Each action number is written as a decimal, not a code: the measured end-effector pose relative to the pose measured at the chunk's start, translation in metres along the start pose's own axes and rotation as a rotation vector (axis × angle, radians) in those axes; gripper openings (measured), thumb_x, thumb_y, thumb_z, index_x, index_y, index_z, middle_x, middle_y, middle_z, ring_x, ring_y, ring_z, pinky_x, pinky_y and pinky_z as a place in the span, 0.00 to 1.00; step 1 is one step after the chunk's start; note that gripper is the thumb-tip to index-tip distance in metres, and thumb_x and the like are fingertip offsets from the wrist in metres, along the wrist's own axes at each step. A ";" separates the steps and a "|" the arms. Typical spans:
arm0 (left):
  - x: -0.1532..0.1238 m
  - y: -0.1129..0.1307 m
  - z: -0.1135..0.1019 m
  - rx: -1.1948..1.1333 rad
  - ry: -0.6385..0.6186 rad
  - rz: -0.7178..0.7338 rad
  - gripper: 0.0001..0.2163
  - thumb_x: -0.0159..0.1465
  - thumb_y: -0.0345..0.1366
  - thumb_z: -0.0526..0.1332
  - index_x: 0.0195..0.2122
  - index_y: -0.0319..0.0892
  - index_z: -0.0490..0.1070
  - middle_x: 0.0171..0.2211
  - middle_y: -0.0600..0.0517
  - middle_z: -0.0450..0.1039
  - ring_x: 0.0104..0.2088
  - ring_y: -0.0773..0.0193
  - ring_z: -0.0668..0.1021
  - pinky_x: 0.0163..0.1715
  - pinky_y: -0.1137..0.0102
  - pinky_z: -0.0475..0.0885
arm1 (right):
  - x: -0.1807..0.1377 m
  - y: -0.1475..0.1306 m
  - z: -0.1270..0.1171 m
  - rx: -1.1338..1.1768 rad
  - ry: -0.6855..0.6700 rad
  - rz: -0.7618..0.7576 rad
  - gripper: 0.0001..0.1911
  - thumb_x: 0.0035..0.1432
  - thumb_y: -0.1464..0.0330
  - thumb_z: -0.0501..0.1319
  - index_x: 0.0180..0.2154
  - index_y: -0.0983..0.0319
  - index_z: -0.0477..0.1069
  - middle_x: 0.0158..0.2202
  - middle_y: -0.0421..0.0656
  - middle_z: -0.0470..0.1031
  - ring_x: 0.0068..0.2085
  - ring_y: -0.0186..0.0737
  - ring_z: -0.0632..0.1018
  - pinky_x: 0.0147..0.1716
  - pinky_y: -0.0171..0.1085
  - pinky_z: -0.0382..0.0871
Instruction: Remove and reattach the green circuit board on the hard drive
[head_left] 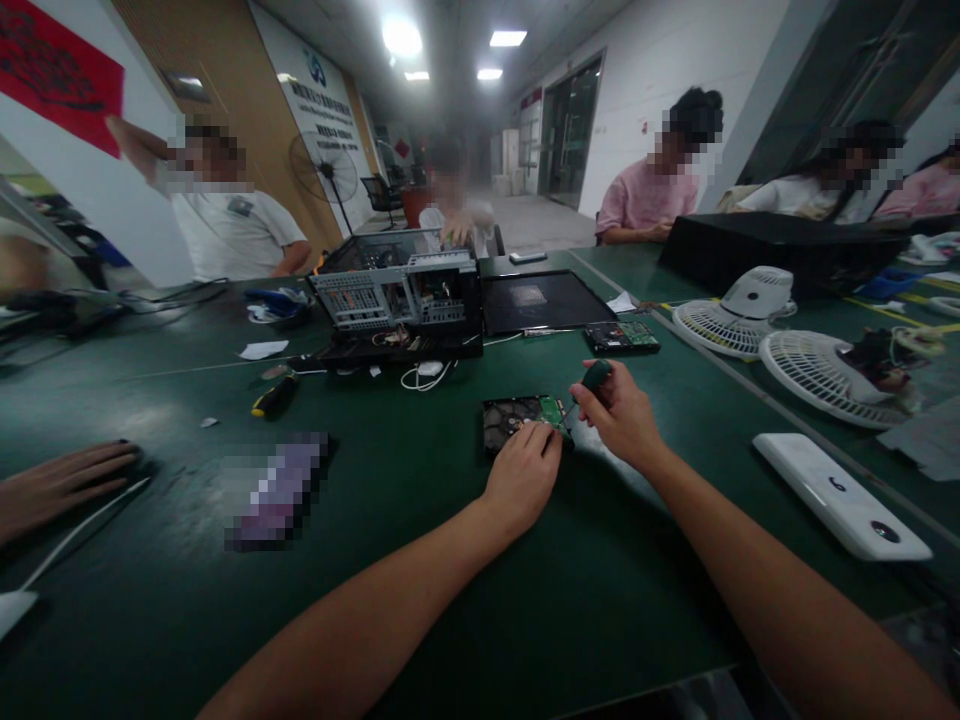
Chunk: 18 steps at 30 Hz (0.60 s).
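Observation:
A hard drive (pixel 511 420) lies on the green table with its green circuit board facing up. My left hand (pixel 525 465) holds it at its near side, fingers bent over the edge and partly hiding the board. To the right, my right hand (pixel 619 410) is closed round the dark green handle of a screwdriver (pixel 596 374). Its thin shaft slants down to the drive's right part; the tip is too small to make out. Just beyond, a second hard drive (pixel 622 337) lies flat with its board up.
An opened computer case (pixel 397 295) stands at the back, beside a black panel (pixel 547 300). A yellow-black screwdriver (pixel 274 396) and a blurred phone-shaped thing (pixel 281 490) lie left. On the right are fan parts (pixel 817 375) and a white device (pixel 840 495). A co-worker's hand (pixel 67 485) rests far left.

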<state>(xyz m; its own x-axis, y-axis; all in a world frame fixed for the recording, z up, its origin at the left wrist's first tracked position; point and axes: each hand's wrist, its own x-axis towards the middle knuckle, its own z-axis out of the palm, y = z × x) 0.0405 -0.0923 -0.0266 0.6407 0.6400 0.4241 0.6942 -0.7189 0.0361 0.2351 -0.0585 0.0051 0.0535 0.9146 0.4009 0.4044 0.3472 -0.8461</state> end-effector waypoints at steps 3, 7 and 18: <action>0.000 0.000 0.000 0.004 -0.005 0.004 0.18 0.71 0.23 0.51 0.60 0.32 0.67 0.54 0.38 0.72 0.57 0.51 0.73 0.57 0.58 0.73 | 0.000 0.000 0.000 -0.011 -0.003 0.005 0.26 0.64 0.53 0.64 0.57 0.57 0.63 0.35 0.44 0.80 0.27 0.40 0.79 0.28 0.42 0.76; 0.000 0.000 0.001 0.014 -0.002 0.001 0.18 0.71 0.23 0.51 0.60 0.34 0.68 0.54 0.39 0.73 0.57 0.52 0.73 0.56 0.58 0.73 | -0.001 -0.001 0.000 -0.036 0.012 -0.007 0.27 0.63 0.52 0.64 0.58 0.57 0.62 0.38 0.45 0.80 0.27 0.40 0.79 0.28 0.41 0.76; -0.001 0.000 0.001 0.026 -0.005 0.001 0.17 0.71 0.24 0.52 0.60 0.33 0.68 0.54 0.38 0.72 0.57 0.51 0.74 0.58 0.58 0.72 | -0.003 -0.006 -0.004 -0.310 0.056 -0.116 0.37 0.64 0.54 0.64 0.69 0.55 0.56 0.35 0.43 0.80 0.29 0.43 0.79 0.33 0.44 0.74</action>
<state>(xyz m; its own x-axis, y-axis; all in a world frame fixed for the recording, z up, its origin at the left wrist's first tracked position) 0.0405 -0.0926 -0.0276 0.6427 0.6408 0.4199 0.7019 -0.7121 0.0124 0.2367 -0.0642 0.0101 0.0375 0.8567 0.5144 0.6688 0.3610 -0.6500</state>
